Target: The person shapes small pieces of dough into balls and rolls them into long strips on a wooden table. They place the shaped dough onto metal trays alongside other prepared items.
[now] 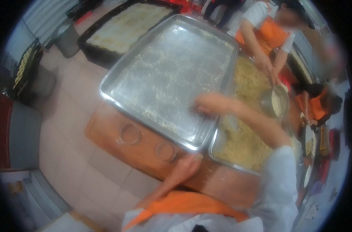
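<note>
A large shallow metal tray lies before me with its near corner over the wooden table. Pale crumbs or flour dust its bottom. My right hand is over the tray's right part, blurred, its fingers bent; whether it holds anything is unclear. Just below the near corner of the tray is my left hand, with curled fingers and something pale at the fingertips that I cannot make out. Two thin metal rings, one left and one nearer, rest on the wood beside it.
To the right, a second metal tray holds a yellow crumbly mass. Across it a co-worker's hands are at a metal bowl. Behind the large tray stands a dark pan with a pale slab. A grey bucket is on the tiled floor.
</note>
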`<state>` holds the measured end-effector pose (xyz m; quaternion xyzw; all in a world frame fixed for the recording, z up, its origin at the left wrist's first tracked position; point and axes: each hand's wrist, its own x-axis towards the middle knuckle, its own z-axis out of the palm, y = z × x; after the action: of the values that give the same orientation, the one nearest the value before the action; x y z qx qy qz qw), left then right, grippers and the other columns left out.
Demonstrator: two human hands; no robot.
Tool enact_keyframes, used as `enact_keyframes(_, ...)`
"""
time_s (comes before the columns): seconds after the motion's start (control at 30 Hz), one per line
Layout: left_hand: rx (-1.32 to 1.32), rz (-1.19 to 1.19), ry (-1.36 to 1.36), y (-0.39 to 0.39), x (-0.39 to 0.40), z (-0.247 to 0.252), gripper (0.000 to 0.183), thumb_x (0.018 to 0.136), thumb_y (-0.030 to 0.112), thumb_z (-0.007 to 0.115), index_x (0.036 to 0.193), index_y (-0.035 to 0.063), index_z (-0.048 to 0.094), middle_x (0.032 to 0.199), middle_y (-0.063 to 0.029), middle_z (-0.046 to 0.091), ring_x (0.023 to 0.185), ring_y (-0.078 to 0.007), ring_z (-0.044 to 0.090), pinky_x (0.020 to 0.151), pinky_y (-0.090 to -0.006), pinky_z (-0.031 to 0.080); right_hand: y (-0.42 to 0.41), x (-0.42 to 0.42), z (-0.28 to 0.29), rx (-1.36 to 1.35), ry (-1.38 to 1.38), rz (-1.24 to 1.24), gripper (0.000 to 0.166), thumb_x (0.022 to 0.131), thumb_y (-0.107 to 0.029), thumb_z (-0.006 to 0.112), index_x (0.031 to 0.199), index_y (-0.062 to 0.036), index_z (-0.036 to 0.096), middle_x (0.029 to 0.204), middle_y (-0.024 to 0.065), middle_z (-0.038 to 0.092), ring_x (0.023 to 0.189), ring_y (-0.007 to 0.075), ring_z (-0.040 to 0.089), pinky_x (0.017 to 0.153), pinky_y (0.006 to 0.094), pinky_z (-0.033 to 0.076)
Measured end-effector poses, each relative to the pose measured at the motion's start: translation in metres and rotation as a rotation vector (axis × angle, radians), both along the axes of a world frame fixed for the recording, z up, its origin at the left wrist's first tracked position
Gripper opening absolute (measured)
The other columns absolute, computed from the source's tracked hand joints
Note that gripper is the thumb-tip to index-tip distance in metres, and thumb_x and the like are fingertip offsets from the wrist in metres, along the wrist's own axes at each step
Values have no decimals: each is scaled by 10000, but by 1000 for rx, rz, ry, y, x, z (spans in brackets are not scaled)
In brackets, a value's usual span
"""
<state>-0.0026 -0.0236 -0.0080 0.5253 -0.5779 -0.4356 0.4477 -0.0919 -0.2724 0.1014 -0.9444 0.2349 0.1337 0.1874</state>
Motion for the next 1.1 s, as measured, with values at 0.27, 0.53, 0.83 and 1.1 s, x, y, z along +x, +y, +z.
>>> enact_keyframes(0.27,-15,-55,42,0,1,0,262,824,107,570,1067,12,547,953,-164,601,837,-287,604,710,-336,487,17,7,1,110,57,98,155,774,-128,571,910,-64,609,828,149,604,801,263,593,726,380,463)
enact_keyframes(0.53,-105,-5,35,-1,1,-1,206,836,147,555,1003,28,574,864,-173,586,777,-318,592,668,-370,480,63,49,-15,-23,-93,501,150,767,-97,517,900,-78,585,1032,64,548,1024,247,496,883,379,390)
enact_keyframes(0.83,77,-69,97,6,0,-2,277,846,159,508,1098,49,540,1045,-174,569,954,-326,553,823,-370,455,16,228,-52,-154,-739,384,148,761,-120,527,894,-105,589,901,65,599,922,250,528,799,383,411)
enact_keyframes(1.1,386,-146,294,1,3,17,327,868,193,496,1166,59,500,1095,-178,559,1012,-286,545,878,-364,422,-55,244,-55,-230,-724,466,138,816,-175,500,872,-85,589,901,85,572,918,241,516,813,405,381)
